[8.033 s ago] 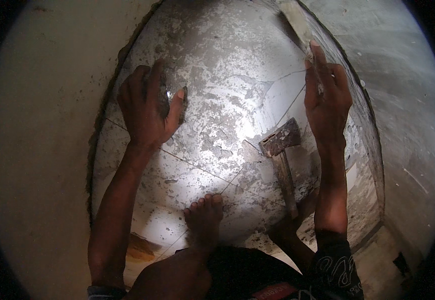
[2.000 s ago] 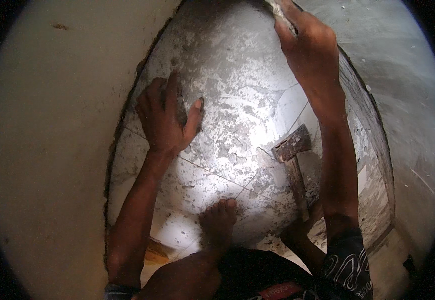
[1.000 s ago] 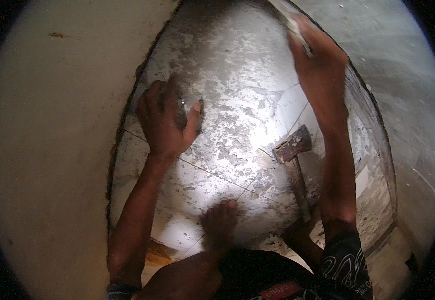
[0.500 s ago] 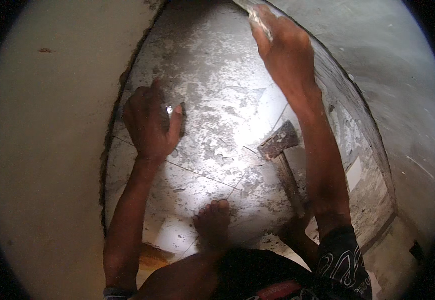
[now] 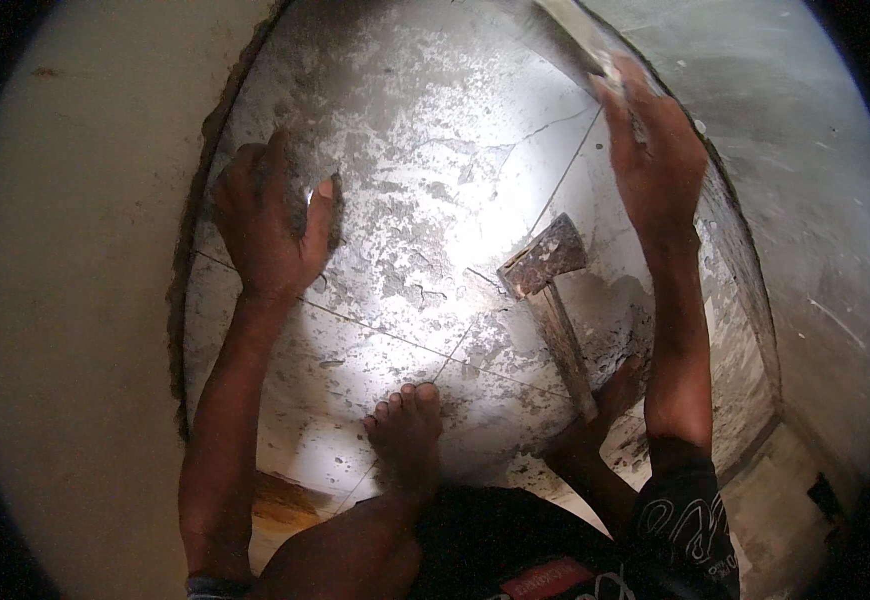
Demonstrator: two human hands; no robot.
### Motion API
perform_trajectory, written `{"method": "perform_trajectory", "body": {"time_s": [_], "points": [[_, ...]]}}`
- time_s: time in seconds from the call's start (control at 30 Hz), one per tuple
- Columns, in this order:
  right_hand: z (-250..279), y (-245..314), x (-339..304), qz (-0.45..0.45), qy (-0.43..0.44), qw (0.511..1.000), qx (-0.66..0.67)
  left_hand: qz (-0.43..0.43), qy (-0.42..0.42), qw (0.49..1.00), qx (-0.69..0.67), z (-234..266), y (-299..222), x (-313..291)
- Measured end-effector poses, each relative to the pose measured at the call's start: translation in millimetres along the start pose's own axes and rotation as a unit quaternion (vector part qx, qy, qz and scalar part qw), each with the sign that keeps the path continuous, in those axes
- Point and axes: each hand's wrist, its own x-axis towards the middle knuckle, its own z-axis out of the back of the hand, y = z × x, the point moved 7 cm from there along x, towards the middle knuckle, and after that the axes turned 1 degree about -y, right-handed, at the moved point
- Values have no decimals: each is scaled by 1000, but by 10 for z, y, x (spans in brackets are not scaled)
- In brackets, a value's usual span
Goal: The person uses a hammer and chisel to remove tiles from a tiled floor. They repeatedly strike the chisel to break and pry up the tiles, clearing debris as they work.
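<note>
My left hand (image 5: 273, 225) rests on the floor near the left wall, fingers and thumb apart. Nothing shows in its grasp. Over at the far right, my right hand (image 5: 650, 155) grips one end of a long, flat, pale strip-like tool (image 5: 580, 35). Motion smears this tool and its far end reaches the picture's edge, so its exact kind is unclear. Between my hands and a little nearer lies a hatchet (image 5: 545, 260) with a rusty head and a worn wooden handle. Neither hand touches it.
The tiled floor (image 5: 385, 230) is blotched with grey residue and flakes. A pale wall (image 5: 75, 300) closes in on the left, another (image 5: 805, 200) on the right. My bare foot (image 5: 405, 430) stands in front; a brown wooden-looking piece (image 5: 290, 500) lies beside it.
My right hand has moved right and nearer to me with the pale tool. The whole view has shifted slightly. My left hand stays on the floor, and the hatchet lies as before.
</note>
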Motion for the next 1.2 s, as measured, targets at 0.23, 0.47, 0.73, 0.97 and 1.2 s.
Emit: {"method": "perform_trajectory", "body": {"time_s": [0.23, 0.47, 0.73, 0.97, 1.2], "points": [[94, 9, 15, 47, -48, 998, 0, -25, -21, 999, 11, 56, -98, 37], [140, -8, -137, 57, -75, 995, -41, -24, -31, 999, 4, 104, -47, -2], [88, 16, -179, 35, -71, 997, -17, -16, -27, 999, 16, 96, -42, -3], [-60, 176, 163, -10, 0, 1000, -4, -7, -5, 1000, 3, 24, -13, 3], [22, -58, -11, 5, -37, 999, -6, -12, -10, 1000, -24, 11, -6, 19]]}}
